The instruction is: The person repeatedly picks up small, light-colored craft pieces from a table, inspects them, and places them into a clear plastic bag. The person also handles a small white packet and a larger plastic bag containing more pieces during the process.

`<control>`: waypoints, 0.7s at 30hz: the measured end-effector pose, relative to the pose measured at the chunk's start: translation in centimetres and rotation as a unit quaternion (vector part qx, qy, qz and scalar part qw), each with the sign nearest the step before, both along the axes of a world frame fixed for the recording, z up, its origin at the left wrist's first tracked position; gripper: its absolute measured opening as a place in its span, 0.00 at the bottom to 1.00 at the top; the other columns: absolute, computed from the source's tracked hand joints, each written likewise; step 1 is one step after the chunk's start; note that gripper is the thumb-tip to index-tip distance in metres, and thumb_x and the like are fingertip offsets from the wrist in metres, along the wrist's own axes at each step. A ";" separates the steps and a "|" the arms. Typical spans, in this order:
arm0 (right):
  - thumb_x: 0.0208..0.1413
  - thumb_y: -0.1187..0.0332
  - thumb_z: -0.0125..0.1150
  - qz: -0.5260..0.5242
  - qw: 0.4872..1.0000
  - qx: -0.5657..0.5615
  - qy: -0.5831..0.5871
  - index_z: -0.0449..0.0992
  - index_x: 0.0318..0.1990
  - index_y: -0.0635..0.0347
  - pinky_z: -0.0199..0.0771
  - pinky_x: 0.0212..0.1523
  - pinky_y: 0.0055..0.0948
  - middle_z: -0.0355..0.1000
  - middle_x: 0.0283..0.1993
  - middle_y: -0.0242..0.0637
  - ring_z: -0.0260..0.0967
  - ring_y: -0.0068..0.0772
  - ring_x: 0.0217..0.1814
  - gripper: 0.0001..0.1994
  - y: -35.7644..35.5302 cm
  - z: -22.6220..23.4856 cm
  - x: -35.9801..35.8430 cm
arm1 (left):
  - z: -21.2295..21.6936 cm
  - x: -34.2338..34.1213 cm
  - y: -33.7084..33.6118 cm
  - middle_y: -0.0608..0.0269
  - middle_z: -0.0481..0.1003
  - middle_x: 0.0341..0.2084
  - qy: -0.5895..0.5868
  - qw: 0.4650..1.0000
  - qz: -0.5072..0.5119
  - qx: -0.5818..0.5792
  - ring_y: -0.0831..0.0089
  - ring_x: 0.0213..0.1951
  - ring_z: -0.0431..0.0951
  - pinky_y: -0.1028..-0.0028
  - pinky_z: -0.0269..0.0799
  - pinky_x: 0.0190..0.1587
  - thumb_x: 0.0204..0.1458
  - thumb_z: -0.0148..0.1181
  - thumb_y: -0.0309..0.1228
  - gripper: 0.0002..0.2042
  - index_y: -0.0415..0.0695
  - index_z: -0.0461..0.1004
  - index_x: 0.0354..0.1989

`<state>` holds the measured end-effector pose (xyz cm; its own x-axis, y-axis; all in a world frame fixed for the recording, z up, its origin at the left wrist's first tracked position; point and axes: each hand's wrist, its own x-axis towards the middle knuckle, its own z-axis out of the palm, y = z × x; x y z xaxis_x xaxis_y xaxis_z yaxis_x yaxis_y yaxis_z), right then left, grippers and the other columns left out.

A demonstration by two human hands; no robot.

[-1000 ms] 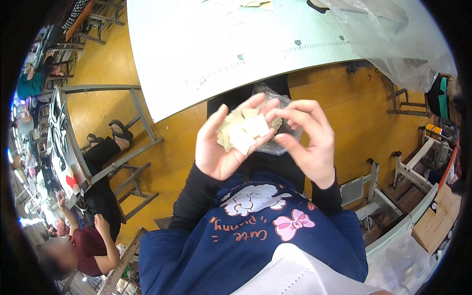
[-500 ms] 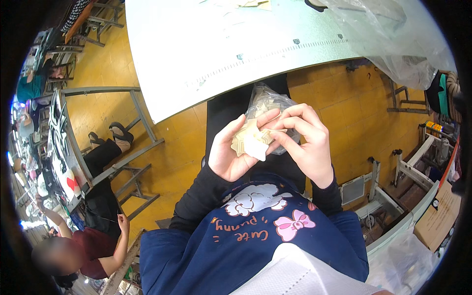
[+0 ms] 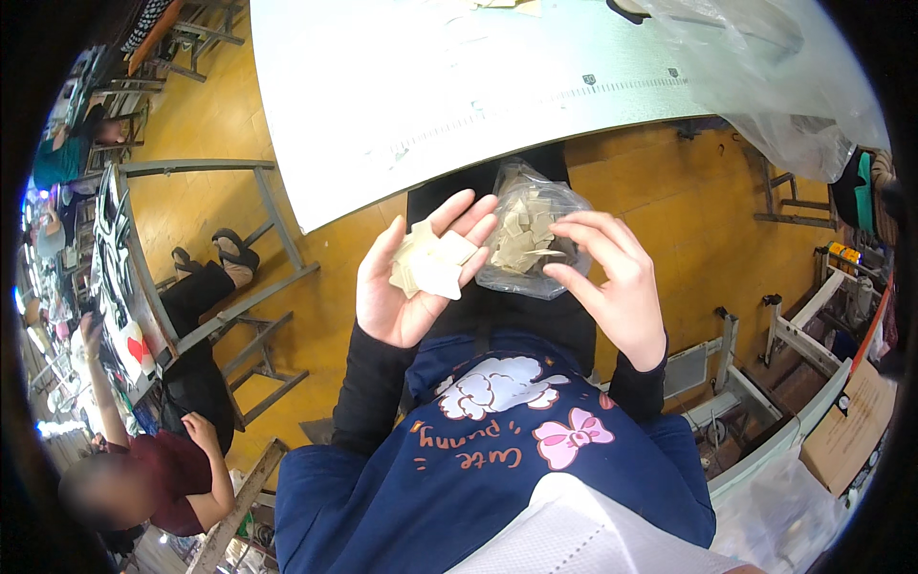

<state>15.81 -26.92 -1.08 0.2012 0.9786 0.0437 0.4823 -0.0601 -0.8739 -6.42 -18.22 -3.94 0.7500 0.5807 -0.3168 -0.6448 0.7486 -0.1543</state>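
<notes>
My left hand [image 3: 406, 282] is palm up and holds a small stack of cream fabric pieces [image 3: 430, 265] on its fingers. My right hand [image 3: 612, 282] is beside it, thumb and forefinger pinched on a thin cream piece [image 3: 537, 256] at the mouth of a clear plastic bag [image 3: 524, 230]. The bag lies on my lap and is full of several more cream pieces. Both hands hover over my dark trousers, just in front of the table edge.
A pale green worktable [image 3: 459, 86] with a printed ruler strip spans the top. Clear plastic sheeting [image 3: 775, 86] drapes over its right end. A co-worker in a maroon top [image 3: 172, 469] sits at lower left beside a metal-framed table [image 3: 124, 277]. Metal frames [image 3: 765, 364] stand at right.
My hands have drawn apart. The left hand has opened flat with the stack on it, and the right has moved off to the bag, which is now uncovered.
</notes>
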 end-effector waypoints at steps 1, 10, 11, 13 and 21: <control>0.46 0.77 0.71 0.001 0.999 0.026 -0.026 0.80 0.42 0.62 0.73 0.42 0.29 0.74 0.41 0.39 0.73 0.34 0.42 0.13 0.2 0.0 -0.3 | -0.1 0.2 -0.1 0.36 0.43 0.72 0.003 1.000 -0.011 0.002 0.49 0.72 0.52 0.50 0.58 0.69 0.65 0.45 0.44 0.35 0.31 0.43 0.71; 0.46 0.71 0.72 0.038 0.994 0.069 -0.071 0.81 0.39 0.61 0.72 0.45 0.34 0.69 0.43 0.38 0.68 0.39 0.46 0.12 1.6 0.6 -2.3 | -0.8 3.2 -1.1 0.42 0.62 0.64 -0.104 0.989 -0.099 -0.029 0.57 0.63 0.68 0.60 0.72 0.60 0.66 0.43 0.44 0.31 0.32 0.51 0.70; 0.46 0.71 0.72 0.036 0.996 0.063 -0.055 0.81 0.38 0.61 0.72 0.45 0.33 0.69 0.42 0.37 0.68 0.38 0.45 0.11 1.6 0.6 -2.2 | -0.7 3.1 -1.3 0.42 0.61 0.65 -0.056 0.993 -0.098 -0.031 0.57 0.64 0.67 0.59 0.70 0.61 0.67 0.42 0.43 0.31 0.32 0.51 0.70; 0.46 0.72 0.72 0.028 0.998 0.059 -0.021 0.81 0.36 0.62 0.71 0.45 0.32 0.70 0.40 0.36 0.68 0.36 0.44 0.10 1.4 0.5 -1.9 | -0.7 3.2 -1.3 0.42 0.59 0.66 -0.018 0.994 -0.106 -0.020 0.55 0.65 0.66 0.58 0.68 0.63 0.67 0.42 0.43 0.31 0.32 0.51 0.70; 0.50 0.73 0.70 -0.085 0.958 -0.023 0.272 0.80 0.35 0.64 0.66 0.49 0.25 0.70 0.39 0.34 0.69 0.27 0.45 0.07 -0.1 0.0 0.0 | -0.6 2.6 -0.6 0.40 0.51 0.70 -0.054 0.996 -0.067 -0.025 0.52 0.71 0.54 0.54 0.58 0.69 0.66 0.43 0.43 0.31 0.32 0.50 0.70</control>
<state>15.82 -26.97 -1.07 0.3380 0.9284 -0.1544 -0.0636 -0.1411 -0.9879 -3.81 -18.87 -4.51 0.8510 0.4584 -0.2564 -0.5171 0.8168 -0.2559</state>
